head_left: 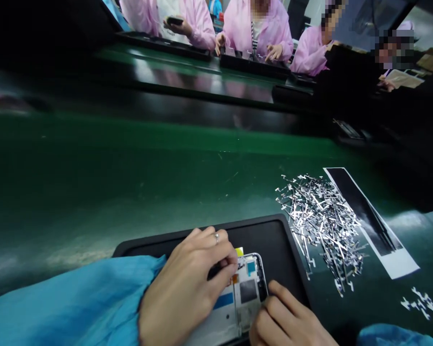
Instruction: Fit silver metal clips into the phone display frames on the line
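Note:
My left hand (187, 288), in a blue sleeve with a ring on one finger, lies curled over an opened phone frame (243, 295) and presses on its upper left part. My right hand (286, 317) pinches the frame's right edge near the bottom. The phone frame shows a white inside, a dark square chip, a blue strip and small orange and yellow tabs. It rests on a black tray (274, 235) at the near edge of the green belt (130, 178).
A heap of several small silver metal strips (323, 223) lies right of the tray, with a few more at the far right (422, 302). A black-and-white strip of backing paper (371, 221) lies beside the heap. Across the belt, people in pink coats work at black trays (254, 65).

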Tool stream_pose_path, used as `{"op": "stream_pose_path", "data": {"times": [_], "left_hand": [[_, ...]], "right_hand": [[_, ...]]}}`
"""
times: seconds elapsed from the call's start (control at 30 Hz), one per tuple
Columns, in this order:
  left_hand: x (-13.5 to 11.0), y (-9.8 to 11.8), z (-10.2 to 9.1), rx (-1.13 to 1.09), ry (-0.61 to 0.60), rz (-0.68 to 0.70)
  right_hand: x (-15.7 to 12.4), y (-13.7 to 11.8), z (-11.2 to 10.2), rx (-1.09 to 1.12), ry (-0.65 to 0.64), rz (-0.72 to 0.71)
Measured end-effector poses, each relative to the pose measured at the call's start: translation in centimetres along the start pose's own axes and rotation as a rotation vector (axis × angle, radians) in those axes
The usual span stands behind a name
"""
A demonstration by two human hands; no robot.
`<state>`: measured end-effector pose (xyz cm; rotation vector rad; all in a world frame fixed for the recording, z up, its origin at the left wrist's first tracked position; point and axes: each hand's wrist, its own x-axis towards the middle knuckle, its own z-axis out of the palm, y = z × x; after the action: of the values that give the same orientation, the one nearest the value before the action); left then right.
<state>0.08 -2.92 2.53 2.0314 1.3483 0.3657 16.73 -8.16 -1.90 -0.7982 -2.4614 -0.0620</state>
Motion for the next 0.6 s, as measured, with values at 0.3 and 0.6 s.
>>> {"op": "stream_pose_path", "data": {"times": [0.3,0.6], "left_hand": [[0.2,0.0,0.4,0.053,-0.010,-0.039],[0.5,0.0,0.4,0.147,0.017,0.011]], "right_hand": [[2.2,1.0,-1.5,-0.194,-0.024,-0.143],[1.9,0.9,-1.3,-0.320,-0.026,-0.115]]}}
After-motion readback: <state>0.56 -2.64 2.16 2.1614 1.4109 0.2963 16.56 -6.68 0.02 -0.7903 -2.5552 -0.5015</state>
